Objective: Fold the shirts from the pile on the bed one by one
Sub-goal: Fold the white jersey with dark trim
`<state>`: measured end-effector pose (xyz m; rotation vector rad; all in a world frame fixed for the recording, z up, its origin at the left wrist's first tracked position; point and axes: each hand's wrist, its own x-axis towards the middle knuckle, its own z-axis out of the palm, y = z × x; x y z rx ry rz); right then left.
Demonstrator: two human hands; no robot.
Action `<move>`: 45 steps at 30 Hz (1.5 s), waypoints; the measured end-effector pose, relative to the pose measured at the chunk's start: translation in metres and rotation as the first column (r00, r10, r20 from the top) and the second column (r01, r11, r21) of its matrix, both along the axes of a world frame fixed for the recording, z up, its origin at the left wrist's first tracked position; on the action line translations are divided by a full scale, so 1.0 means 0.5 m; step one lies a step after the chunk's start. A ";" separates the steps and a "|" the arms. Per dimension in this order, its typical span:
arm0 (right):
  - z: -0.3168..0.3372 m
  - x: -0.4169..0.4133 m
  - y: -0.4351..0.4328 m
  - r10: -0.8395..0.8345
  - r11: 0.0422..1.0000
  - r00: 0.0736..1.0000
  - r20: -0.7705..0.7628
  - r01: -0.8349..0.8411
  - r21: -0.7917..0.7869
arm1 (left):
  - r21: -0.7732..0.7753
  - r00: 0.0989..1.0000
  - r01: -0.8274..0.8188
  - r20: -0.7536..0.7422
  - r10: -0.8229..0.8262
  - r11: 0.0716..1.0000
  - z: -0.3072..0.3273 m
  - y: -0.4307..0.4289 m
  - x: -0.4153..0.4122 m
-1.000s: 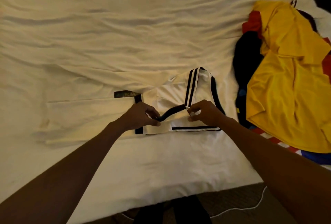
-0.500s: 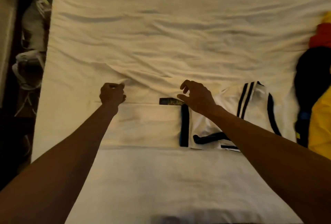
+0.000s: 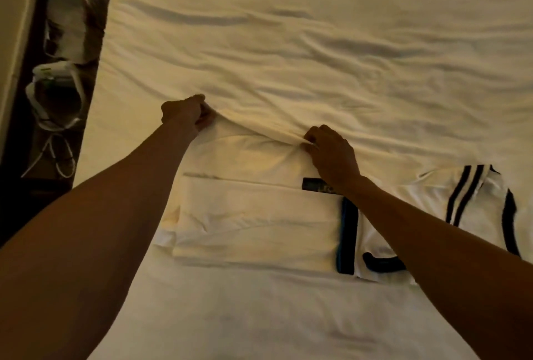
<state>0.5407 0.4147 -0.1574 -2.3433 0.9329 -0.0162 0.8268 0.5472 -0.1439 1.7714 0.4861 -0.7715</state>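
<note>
— Seen from the head camera, where did the shirt lie?

— The white shirt (image 3: 253, 215) lay flat on the bed (image 3: 317, 28), close to the near edge. Its near side was already turned in to a straight fold, and its striped sleeve (image 3: 467, 192) was spread out to the right. The pile itself was out of sight.

— And the hands?

— Both were at the far edge. The left hand (image 3: 184, 113) had its grip closed tight, fingers curled round the far left corner of the cloth. The right hand (image 3: 331, 152) pinched the same edge just above the dark label (image 3: 315, 185), thumb against fingertips. Between them the cloth stood up in a soft ridge.

— What worried you?

— White on white. The sheet (image 3: 288, 94) was wrinkled right up against that ridge, and I couldn't tell whether either grip had caught some of it. If one had, I'd judge the fold would drag the bedding along and bunch it underneath.

— Anything else?

— The two hands weren't level; the left sat farther up the bed. Brought over like that, the edge could land crooked across the near fold. The right forearm also lay over the collar end, so it might rumple that sleeve on the way back.
</note>
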 end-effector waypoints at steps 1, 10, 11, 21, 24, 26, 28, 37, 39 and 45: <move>0.008 -0.002 -0.003 -0.020 0.999 0.999 0.039 0.019 0.037 | 0.006 1.000 -0.013 0.008 0.013 1.000 -0.002 -0.001 0.003; 0.108 -0.069 0.027 0.151 0.981 0.984 0.093 -0.137 -0.141 | 0.018 0.949 -0.225 0.232 0.215 0.974 0.067 0.128 -0.134; 0.112 -0.082 0.035 0.201 0.966 0.977 0.074 -0.184 -0.182 | 0.045 0.944 -0.235 0.248 0.217 0.971 0.072 0.154 -0.151; 0.053 -0.170 0.104 0.365 0.881 0.921 -0.134 -0.388 -0.269 | 0.436 0.959 -0.011 0.259 -0.113 0.900 0.055 0.298 -0.245; 0.047 -0.180 0.118 0.365 0.889 0.917 -0.163 -0.395 -0.232 | 0.532 0.940 0.114 0.215 -0.264 0.839 0.055 0.306 -0.250; 0.046 -0.190 0.117 0.362 0.902 0.918 -0.159 -0.388 -0.188 | 0.615 0.906 0.172 0.208 -0.370 0.769 0.057 0.304 -0.252; 0.051 -0.208 0.116 0.327 0.931 0.935 -0.135 -0.344 -0.122 | 0.656 0.859 0.150 0.284 -0.426 0.739 0.067 0.292 -0.263; 0.078 -0.403 0.003 -0.489 0.864 0.872 -0.029 0.479 -0.155 | 0.479 0.329 0.636 0.540 -0.775 0.604 0.098 0.057 -0.450; 0.071 -0.458 -0.033 -0.646 0.763 0.744 -0.169 0.625 -0.165 | 0.473 0.244 0.758 0.434 -0.867 0.450 0.096 0.006 -0.532; 0.049 -0.546 -0.102 -0.692 0.609 0.593 -0.411 0.786 0.108 | 0.561 0.183 0.800 0.112 -0.977 0.214 0.050 -0.067 -0.706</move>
